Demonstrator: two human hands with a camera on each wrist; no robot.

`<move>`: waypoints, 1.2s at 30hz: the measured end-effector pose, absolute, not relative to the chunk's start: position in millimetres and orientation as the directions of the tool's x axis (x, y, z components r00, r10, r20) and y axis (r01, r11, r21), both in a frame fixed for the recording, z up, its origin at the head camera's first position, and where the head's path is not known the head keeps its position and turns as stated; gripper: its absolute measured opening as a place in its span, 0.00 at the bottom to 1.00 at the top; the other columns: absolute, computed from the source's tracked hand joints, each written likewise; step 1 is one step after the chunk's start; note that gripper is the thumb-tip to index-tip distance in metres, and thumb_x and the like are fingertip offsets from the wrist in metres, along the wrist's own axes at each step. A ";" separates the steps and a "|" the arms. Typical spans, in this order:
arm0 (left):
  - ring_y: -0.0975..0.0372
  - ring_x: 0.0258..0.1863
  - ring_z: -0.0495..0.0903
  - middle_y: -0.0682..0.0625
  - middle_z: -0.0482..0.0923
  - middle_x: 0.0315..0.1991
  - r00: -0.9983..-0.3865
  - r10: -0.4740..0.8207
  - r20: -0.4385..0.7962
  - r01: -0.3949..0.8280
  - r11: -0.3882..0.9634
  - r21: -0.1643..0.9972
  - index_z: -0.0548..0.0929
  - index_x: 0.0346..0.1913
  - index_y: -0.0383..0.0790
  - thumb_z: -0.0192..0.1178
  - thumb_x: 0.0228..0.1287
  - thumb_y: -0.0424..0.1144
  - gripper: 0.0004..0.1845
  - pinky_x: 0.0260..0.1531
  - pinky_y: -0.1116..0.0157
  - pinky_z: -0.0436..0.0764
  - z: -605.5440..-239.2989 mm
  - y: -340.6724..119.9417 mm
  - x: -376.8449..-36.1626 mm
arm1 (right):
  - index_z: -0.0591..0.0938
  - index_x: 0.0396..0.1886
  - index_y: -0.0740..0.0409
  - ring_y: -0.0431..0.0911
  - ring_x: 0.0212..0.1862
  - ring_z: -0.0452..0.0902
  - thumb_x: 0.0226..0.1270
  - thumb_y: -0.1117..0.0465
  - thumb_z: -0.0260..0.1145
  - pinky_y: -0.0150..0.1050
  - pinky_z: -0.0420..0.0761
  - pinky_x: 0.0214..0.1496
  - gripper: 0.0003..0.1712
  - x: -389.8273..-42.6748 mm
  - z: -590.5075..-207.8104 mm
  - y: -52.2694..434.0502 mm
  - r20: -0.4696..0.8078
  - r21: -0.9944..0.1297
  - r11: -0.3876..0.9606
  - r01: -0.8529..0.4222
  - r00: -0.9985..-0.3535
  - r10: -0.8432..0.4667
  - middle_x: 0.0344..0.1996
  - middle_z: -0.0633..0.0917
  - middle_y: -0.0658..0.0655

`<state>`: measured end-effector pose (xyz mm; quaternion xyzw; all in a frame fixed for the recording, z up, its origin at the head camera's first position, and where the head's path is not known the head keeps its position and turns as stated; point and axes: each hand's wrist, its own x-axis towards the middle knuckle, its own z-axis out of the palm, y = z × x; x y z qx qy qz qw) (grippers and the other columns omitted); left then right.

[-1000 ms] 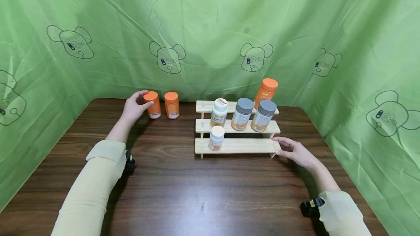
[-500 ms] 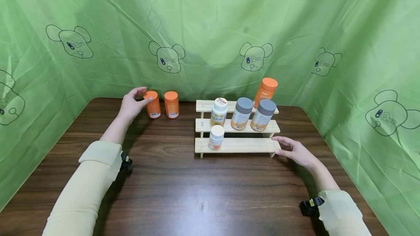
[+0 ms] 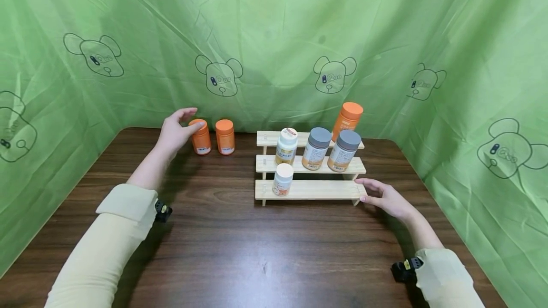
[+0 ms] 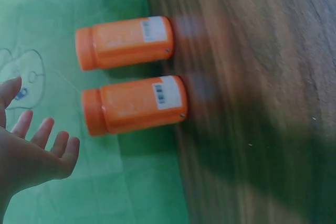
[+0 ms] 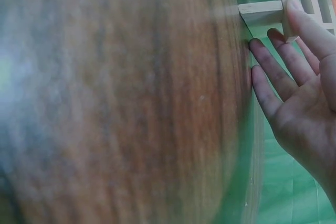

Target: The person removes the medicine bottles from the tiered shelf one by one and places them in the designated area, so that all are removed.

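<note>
Left hand: fingers spread wide, holding nothing, just beside the left orange plastic bottle.
Right hand: flat, relaxed, fingertips touching the three-tier pale wooden rack, far right of that bottle.

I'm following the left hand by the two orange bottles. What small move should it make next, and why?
Probably close the left hand round the nearer orange bottle. Its fingers are spread and, in the wrist view, not yet round the bottle, which stands upright on the table beside a second orange bottle. The right hand rests at the wooden rack.
</note>
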<state>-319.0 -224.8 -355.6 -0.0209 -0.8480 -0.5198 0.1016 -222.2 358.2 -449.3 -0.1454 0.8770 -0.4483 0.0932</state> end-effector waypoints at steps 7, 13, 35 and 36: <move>0.51 0.66 0.61 0.44 0.67 0.66 -0.985 -0.035 0.168 0.133 0.461 0.877 0.68 0.66 0.43 0.64 0.60 0.49 0.33 0.63 0.51 0.65 -337.9 -212.3 -308.7 | 0.71 0.64 0.53 0.30 0.56 0.71 0.63 0.55 0.66 0.23 0.70 0.54 0.29 -222.1 -449.7 359.0 -0.027 -0.811 0.556 -0.181 -0.938 -0.346 0.60 0.76 0.60; 0.53 0.68 0.60 0.45 0.67 0.66 -0.986 0.008 0.167 0.153 0.440 0.885 0.69 0.66 0.45 0.65 0.58 0.52 0.34 0.65 0.52 0.63 -323.1 -199.2 -300.9 | 0.71 0.64 0.52 0.30 0.56 0.71 0.63 0.55 0.66 0.23 0.70 0.54 0.29 -222.5 -450.9 359.5 -0.035 -0.814 0.556 -0.171 -0.939 -0.341 0.60 0.76 0.60; 0.61 0.68 0.60 0.54 0.68 0.66 -0.974 0.132 0.187 0.224 0.378 0.898 0.69 0.65 0.53 0.64 0.58 0.54 0.32 0.65 0.53 0.62 -261.6 -139.3 -275.5 | 0.72 0.64 0.51 0.31 0.57 0.70 0.64 0.54 0.66 0.21 0.68 0.54 0.29 -222.4 -451.1 360.1 -0.042 -0.796 0.581 -0.168 -0.943 -0.330 0.60 0.76 0.60; 0.62 0.68 0.60 0.54 0.67 0.66 -0.973 0.138 0.185 0.224 0.377 0.899 0.69 0.66 0.53 0.64 0.58 0.55 0.33 0.65 0.53 0.63 -259.7 -136.1 -275.2 | 0.72 0.64 0.52 0.30 0.57 0.70 0.64 0.54 0.66 0.21 0.67 0.54 0.29 -222.4 -451.1 360.0 -0.039 -0.797 0.580 -0.170 -0.943 -0.331 0.60 0.76 0.60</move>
